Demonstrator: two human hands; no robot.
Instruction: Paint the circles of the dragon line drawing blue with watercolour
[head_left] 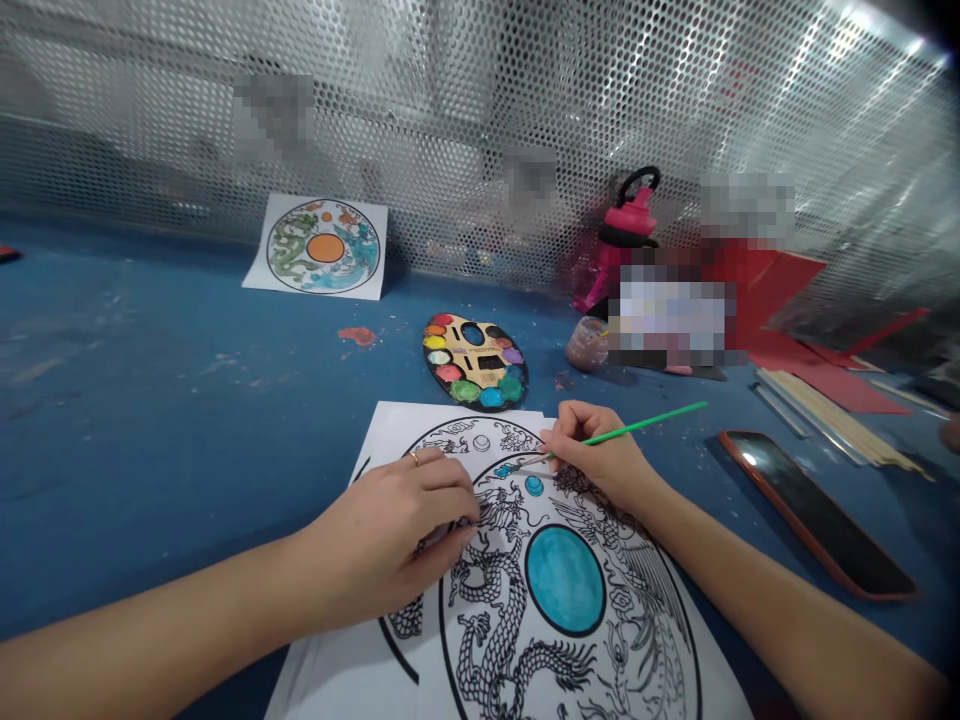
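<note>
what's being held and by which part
The right hand grips a green paintbrush low on its handle, near the bristles; the left hand just rests on the paper.

Worn on the head, looking forward and down over a blue tabletop [127, 420] from just behind the hands, with a wide, bowed view. Left hand [382, 540] and right hand [600, 460] very near the lens, in the lower middle of the frame. Perforated metal screen [480, 110] farther off, across the top of the frame, facing the camera.
</note>
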